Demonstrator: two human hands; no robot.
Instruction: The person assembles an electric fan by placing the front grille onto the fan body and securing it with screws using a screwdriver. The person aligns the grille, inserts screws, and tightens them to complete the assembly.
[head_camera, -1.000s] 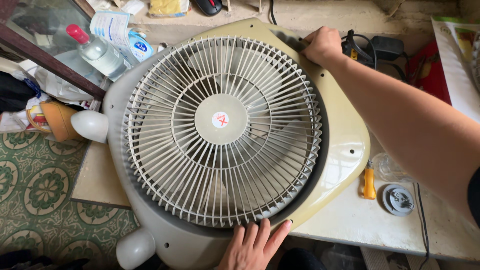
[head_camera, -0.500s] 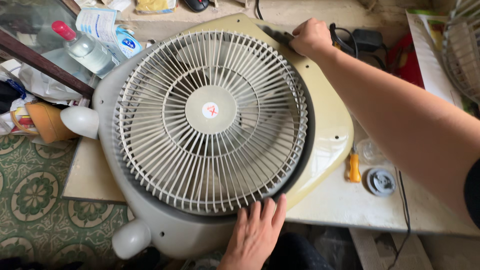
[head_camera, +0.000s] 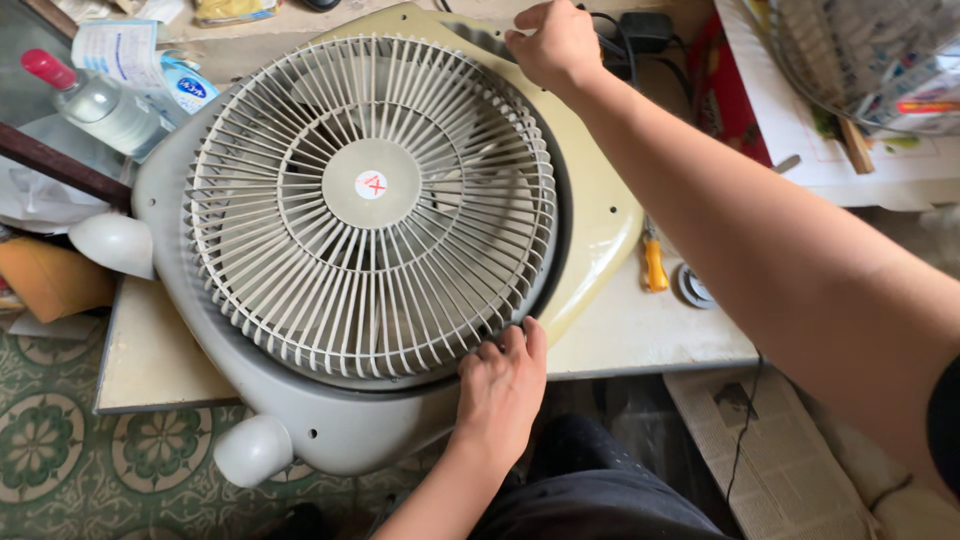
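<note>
Left hand (head_camera: 503, 385): palm down on the near edge of the box fan (head_camera: 380, 230); fingers (head_camera: 520, 345) spread narrow and flat, tips touching the rim of the round grille (head_camera: 370, 205). They press rather than grip.
Right hand (head_camera: 553, 42): at the far corner of the fan's cream front panel (head_camera: 600, 215); fingers curled in on the panel edge. Whether they pinch anything small cannot be told.
Fan position: lying face up on the desk (head_camera: 640, 335), its near grey corner overhanging the desk edge above the patterned floor (head_camera: 70, 445).
Handling, as judged: rigid plastic shell, bulky but likely light for its size. The thin grille ribs look springy and could snap under point load. The smooth panel may slip. The best hold appears to be the thick outer frame at opposite corners, not the ribs.
Count, fan parts: one grille, one centre disc with a red-marked sticker (head_camera: 371, 184), two rounded white feet (head_camera: 252, 448).
Count, tools: one orange-handled screwdriver (head_camera: 653, 262) just beside the panel; one round grey cap (head_camera: 693, 286) next to it.
Count, surroundings: one clear bottle with a red cap (head_camera: 90, 100) at far left; one wire basket (head_camera: 860, 50) at far right; one dark power adapter (head_camera: 645, 30) with cable behind the right hand; newspaper (head_camera: 780, 450) on the floor.
</note>
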